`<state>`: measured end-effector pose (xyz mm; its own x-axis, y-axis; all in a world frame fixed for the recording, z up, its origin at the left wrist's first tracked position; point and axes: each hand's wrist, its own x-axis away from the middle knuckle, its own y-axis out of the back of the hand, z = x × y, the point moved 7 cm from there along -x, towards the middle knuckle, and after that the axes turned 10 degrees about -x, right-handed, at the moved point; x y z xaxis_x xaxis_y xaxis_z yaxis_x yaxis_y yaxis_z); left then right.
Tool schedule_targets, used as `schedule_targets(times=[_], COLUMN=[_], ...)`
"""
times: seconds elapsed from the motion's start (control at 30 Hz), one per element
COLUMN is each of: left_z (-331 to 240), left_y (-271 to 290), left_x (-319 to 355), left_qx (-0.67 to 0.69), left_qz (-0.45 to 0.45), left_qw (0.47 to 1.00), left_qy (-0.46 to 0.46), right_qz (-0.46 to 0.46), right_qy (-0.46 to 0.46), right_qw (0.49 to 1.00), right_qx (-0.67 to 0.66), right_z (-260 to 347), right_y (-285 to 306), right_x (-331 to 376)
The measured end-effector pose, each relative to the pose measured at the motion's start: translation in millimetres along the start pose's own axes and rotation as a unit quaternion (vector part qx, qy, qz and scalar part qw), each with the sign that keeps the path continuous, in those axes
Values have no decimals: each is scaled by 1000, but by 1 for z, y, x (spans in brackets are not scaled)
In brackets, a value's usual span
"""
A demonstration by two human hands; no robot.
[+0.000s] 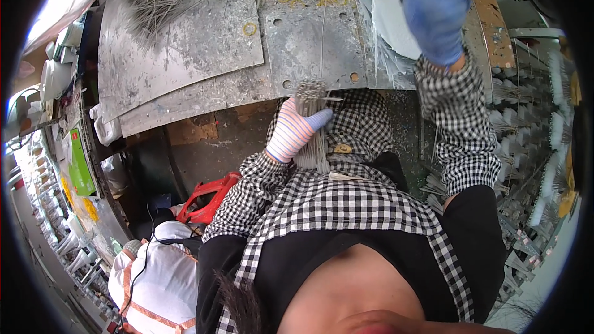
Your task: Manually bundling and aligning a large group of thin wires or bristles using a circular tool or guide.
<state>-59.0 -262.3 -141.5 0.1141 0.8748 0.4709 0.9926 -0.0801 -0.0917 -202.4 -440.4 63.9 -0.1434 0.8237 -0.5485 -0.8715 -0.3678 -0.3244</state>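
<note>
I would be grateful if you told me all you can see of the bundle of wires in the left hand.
The bundle of wires is a tight sheaf of thin, straight, grey metal-looking rods, held roughly upright over the lap. The left hand, in a striped glove, is wrapped around its middle. The upper ends form a bristly cluster at the edge of the metal worktop; the lower ends fan slightly below the hand. One wire sticks out sideways near the top.
</note>
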Motion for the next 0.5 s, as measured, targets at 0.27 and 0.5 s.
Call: schedule_targets(times=[0.27,0.5], left_z=[-4,-2], left_y=[26,27], left_x=[5,1], left_qx=[245,205], left_qz=[-37,-20], left_qw=[969,979], left_qy=[11,3], right_qz=[453,506], right_qy=[-99,138], right_qw=[882,786], right_qx=[89,327], right_z=[-52,-53], right_y=[-35,-35], right_x=[168,215])
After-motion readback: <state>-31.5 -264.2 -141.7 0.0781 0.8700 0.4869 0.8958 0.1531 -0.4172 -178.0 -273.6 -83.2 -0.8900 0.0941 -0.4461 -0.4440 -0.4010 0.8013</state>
